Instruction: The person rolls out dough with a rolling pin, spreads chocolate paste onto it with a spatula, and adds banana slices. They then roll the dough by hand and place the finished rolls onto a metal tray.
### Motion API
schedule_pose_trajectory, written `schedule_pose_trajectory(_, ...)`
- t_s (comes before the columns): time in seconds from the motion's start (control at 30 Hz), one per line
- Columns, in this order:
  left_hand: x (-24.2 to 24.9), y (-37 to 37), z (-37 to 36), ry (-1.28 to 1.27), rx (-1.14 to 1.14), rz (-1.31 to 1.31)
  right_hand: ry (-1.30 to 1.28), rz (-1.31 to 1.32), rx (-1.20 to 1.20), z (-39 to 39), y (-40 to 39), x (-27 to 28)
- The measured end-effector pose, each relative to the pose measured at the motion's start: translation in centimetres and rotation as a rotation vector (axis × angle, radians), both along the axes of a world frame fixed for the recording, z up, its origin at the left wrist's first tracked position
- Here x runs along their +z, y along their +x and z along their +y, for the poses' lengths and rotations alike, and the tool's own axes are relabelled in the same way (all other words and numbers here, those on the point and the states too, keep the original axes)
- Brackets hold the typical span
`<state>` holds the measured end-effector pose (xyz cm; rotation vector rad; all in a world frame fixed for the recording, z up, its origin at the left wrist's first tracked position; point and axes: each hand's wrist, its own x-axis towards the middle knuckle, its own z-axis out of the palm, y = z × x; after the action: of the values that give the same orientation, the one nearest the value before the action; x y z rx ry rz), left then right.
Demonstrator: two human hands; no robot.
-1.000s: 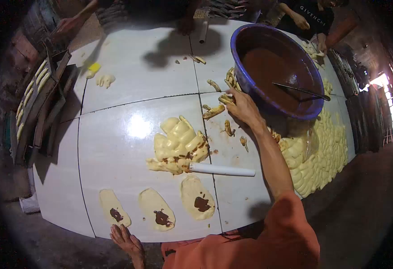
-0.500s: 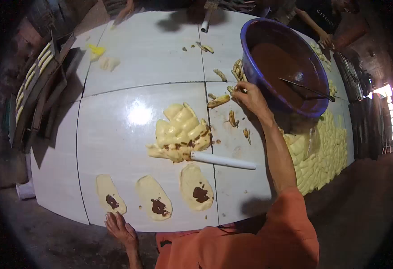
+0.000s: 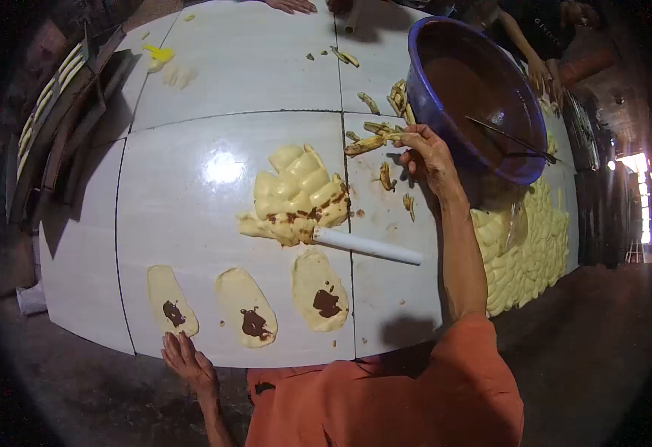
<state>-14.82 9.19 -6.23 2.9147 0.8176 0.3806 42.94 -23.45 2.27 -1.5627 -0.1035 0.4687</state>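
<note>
My right hand [image 3: 426,153] is closed narrow, thumb and fingers pinching the end of a banana-like strip [image 3: 393,136]. My left hand [image 3: 188,362] lies with fingers extended at the near edge of the desk [image 3: 177,179]; no load is visible in it. Its fingertips are at the near end of the leftmost dough oval [image 3: 160,284]; contact cannot be confirmed.

Caution: excess pinch force may crush or snap the strip, which looks soft. Lifting may drag the loose strips [image 3: 365,146] beside it. Moving right may strike the blue basin [image 3: 420,89]. Left fingertip pressure may smear the dark filling [image 3: 175,313].

Orientation: the strip is located between dough mound [image 3: 296,186] and basin. Its long axis runs roughly left to right, its free end pointing left.
</note>
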Motion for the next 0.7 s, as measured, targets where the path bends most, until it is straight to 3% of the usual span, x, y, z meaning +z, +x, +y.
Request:
schedule_pose_trajectory(0.1,-0.2,0.0,0.1,0.015,-0.017,-0.035,-0.153,-0.014,0.06,-0.5,-1.1,0.3)
schedule_pose_trajectory(0.17,0.1,0.3,0.0,-0.016,0.006,-0.056,-0.845,-0.519,0.188,-0.5,-2.5,0.9)
schedule_pose_trajectory(0.23,0.3,0.3,-0.1,-0.013,0.02,-0.026,-0.845,-0.625,0.128,-1.1,-3.0,-0.7)
schedule_pose_trajectory(0.3,-0.1,0.2,0.2,-0.001,-0.026,-0.118,-0.766,-0.422,0.025,-1.1,-4.6,0.5)
schedule_pose_trajectory(0.33,0.8,0.8,-0.2,-0.04,-0.015,-0.129,-0.734,-0.475,0.02,-1.7,-5.0,0.1)
schedule_pose_trajectory(0.37,2.0,1.4,-0.7,-0.035,-0.026,-0.141,-0.57,-0.342,-0.009,-2.0,-6.4,0.5)
schedule_pose_trajectory(0.53,5.1,4.7,-3.6,-0.09,-0.161,-0.178,-0.475,-0.095,0.27,-0.8,-16.6,5.2)
schedule_pose_trajectory(0.63,7.1,7.8,-6.1,-0.214,-0.324,-0.089,-0.273,0.128,0.376,0.1,-22.3,3.7)
schedule_pose_trajectory(0.7,6.7,9.8,-7.8,-0.235,-0.407,-0.154,-0.356,0.002,0.485,0.9,-24.6,2.3)
